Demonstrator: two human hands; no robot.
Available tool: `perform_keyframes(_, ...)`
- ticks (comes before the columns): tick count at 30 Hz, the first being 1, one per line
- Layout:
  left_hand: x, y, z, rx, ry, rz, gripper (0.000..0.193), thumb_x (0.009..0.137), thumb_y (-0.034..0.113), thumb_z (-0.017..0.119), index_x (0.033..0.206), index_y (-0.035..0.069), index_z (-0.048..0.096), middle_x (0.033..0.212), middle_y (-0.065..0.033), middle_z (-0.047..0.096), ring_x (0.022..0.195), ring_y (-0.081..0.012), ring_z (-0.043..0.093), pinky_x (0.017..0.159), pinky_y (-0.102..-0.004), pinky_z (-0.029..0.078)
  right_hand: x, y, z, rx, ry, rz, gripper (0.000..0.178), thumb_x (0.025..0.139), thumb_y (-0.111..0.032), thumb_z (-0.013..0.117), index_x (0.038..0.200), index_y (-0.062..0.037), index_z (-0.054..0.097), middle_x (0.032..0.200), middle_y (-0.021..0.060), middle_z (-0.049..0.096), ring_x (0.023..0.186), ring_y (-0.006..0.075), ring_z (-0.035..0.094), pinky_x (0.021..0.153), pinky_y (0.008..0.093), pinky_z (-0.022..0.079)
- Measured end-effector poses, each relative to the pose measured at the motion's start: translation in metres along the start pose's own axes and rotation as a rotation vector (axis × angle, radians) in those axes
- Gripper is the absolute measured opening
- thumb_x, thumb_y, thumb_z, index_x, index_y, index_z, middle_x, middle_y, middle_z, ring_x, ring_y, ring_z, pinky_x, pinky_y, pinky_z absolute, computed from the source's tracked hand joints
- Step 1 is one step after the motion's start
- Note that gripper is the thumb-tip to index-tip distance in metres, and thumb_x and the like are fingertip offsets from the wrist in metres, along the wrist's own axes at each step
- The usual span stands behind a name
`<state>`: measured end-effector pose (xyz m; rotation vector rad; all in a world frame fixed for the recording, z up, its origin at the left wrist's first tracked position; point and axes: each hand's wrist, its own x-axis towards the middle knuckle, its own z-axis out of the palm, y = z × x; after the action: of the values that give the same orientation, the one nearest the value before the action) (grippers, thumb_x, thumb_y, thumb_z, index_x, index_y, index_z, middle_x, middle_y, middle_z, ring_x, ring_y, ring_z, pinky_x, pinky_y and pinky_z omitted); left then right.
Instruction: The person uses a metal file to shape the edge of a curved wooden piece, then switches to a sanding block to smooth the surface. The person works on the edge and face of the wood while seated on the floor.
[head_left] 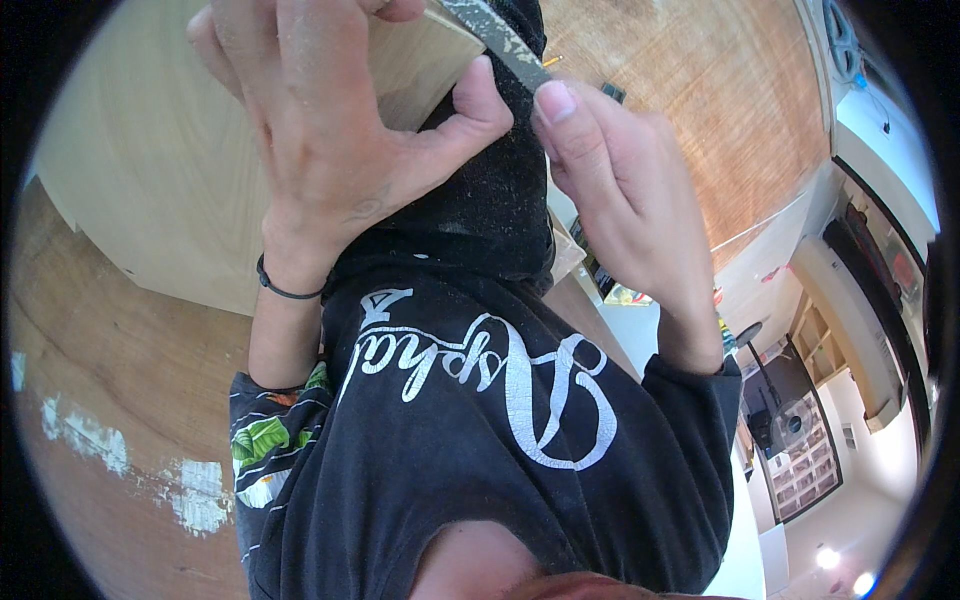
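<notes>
Near black trousers [475, 200], left hand [325, 125] partly hides pale board [165, 165], grip unclear; right hand [622, 180] clasps grey strip [502, 45].

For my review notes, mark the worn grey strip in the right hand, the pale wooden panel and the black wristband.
Worn grey strip [508, 50]: head view, middle of its exposed length.
Pale wooden panel [150, 160]: head view, its broad face.
Black wristband [292, 295]: head view, the band's lower edge.

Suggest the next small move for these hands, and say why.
Perhaps the left hand should draw its thumb back slightly: in this view it sticks out close to the worn metal strip that the right hand grips, near the corner of the pale wooden board.
</notes>
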<state>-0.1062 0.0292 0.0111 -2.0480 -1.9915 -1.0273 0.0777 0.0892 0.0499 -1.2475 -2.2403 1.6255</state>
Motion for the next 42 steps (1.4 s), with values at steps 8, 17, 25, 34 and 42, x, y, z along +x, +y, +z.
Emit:
perform_keyframes(8,-0.002,-0.004,0.008,-0.139,0.055,-0.026,0.063,0.059,0.012,0.083,0.11,0.006,0.046,0.108,-0.0068,0.046,0.107,-0.0251,0.049,0.104,-0.0442,0.044,0.024,0.004,0.008,-0.063,0.042,-0.089,0.047,0.107,-0.036,0.038,0.082,-0.0009,0.054,0.058,0.008,0.047,0.055,0.0182,0.047,0.054,0.0319,0.038)
perform_keyframes(17,-0.001,-0.004,0.006,-0.13,0.028,-0.024,0.069,0.059,0.011,0.084,0.113,0.005,0.042,0.108,-0.0066,0.044,0.106,-0.0227,0.05,0.104,-0.0435,0.044,-0.002,0.005,0.002,0.046,0.03,0.038,0.046,0.108,-0.036,0.037,0.08,-0.0027,0.053,0.059,0.0005,0.042,0.057,0.0092,0.042,0.053,0.029,0.035)
perform_keyframes(25,-0.003,-0.004,0.006,-0.144,-0.008,-0.021,0.071,0.06,0.011,0.085,0.113,0.004,0.038,0.107,-0.0086,0.043,0.101,-0.0224,0.052,0.101,-0.0403,0.045,0.006,0.002,-0.001,-0.038,-0.012,0.012,0.045,0.107,-0.036,0.04,0.083,-0.0005,0.054,0.057,0.0107,0.045,0.052,0.0237,0.048,0.052,0.0356,0.038)
perform_keyframes(34,0.008,0.001,0.009,-0.109,0.035,-0.001,0.058,0.061,0.008,0.08,0.11,0.006,0.049,0.105,-0.0089,0.048,0.098,-0.0248,0.052,0.095,-0.0372,0.046,0.003,0.023,0.001,0.073,0.153,0.006,0.039,0.106,-0.036,0.044,0.09,-0.003,0.059,0.057,0.0022,0.05,0.052,0.0101,0.049,0.048,0.0281,0.037)
perform_keyframes(42,0.002,-0.004,-0.005,-0.045,-0.082,0.056,0.035,0.06,0.0,0.076,0.093,0.011,0.072,0.105,-0.0076,0.054,0.098,-0.0227,0.053,0.085,-0.034,0.045,0.003,0.037,0.026,0.565,0.244,0.008,0.027,0.095,-0.012,0.064,0.12,-0.0045,0.054,0.06,-0.006,0.052,0.042,0.0012,0.041,0.04,0.018,0.03)
